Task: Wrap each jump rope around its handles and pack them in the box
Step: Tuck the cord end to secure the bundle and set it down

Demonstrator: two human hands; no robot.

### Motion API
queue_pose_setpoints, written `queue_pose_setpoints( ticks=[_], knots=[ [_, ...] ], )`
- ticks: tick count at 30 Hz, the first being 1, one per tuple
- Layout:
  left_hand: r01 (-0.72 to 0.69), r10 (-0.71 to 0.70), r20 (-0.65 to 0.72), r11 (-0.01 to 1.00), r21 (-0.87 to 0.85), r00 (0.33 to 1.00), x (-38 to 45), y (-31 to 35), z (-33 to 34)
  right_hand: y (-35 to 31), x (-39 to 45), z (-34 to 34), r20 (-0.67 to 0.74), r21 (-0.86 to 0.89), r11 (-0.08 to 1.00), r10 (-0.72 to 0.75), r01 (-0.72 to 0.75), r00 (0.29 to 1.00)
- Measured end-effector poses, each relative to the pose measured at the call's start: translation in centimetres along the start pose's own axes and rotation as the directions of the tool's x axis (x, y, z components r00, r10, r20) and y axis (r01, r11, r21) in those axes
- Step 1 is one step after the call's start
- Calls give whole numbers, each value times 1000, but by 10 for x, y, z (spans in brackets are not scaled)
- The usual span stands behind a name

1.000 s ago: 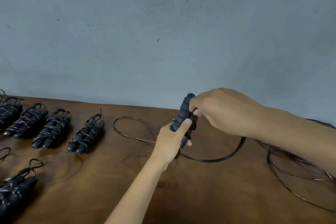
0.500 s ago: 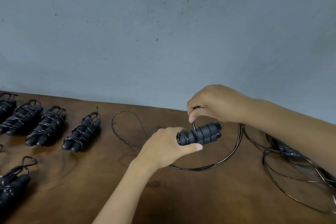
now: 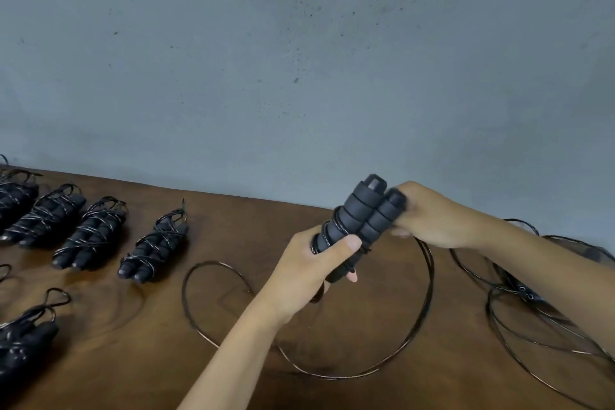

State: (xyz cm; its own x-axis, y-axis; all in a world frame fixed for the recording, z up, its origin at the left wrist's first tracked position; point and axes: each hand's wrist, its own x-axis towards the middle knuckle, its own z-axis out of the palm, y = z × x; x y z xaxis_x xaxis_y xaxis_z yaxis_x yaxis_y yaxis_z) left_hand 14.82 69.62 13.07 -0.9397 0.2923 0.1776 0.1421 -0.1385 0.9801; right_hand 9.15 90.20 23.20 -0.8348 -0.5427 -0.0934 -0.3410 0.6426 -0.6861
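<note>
The left hand grips the lower end of the paired black handles, thumb laid across the front and fingers curled behind. The right hand closes around the upper end of the right-side handle; whether it also pinches the cord there cannot be told. Half a second ago the handles lay nearly level, pointing right, with the right hand above them pinching the cord. They now stand tilted, tops leaning to the far right, raised above the bench. A few turns of cord circle the handles just above the left thumb.

The loose cord of this rope drops from below the right hand, sweeps in a wide loop across the bench near the person and closes in a smaller loop to the left of the left wrist. Its run lies much as it did before.

Further left, four wrapped ropes lie in a far row on the bench, and another wrapped rope lies nearer at the left edge. Their places on the bench match the earlier frame. At the right, beneath the right forearm, a tangle of unwrapped rope rests on the bench. A grey wall stands behind the bench.
</note>
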Motion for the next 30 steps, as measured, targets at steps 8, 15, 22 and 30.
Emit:
queue_pose_setpoints(
  ticks=[8,15,22,30],
  knots=[
    [148,-226,-161,908,-392,961,10,0,14,5,-18,4,-93,-20,998,56,-58,994],
    [188,-353,-234,830,-525,906,18,-9,8,-3,-38,13,-124,-96,981,157,-170,980],
    [175,-341,-376,895,-411,862,19,-2,8,-34,-49,5,-333,-200,969,71,-144,940],
    [183,-237,-442,970,-163,865,23,-2,8,-53,-53,-13,-362,-491,862,-71,-125,929]
  ],
)
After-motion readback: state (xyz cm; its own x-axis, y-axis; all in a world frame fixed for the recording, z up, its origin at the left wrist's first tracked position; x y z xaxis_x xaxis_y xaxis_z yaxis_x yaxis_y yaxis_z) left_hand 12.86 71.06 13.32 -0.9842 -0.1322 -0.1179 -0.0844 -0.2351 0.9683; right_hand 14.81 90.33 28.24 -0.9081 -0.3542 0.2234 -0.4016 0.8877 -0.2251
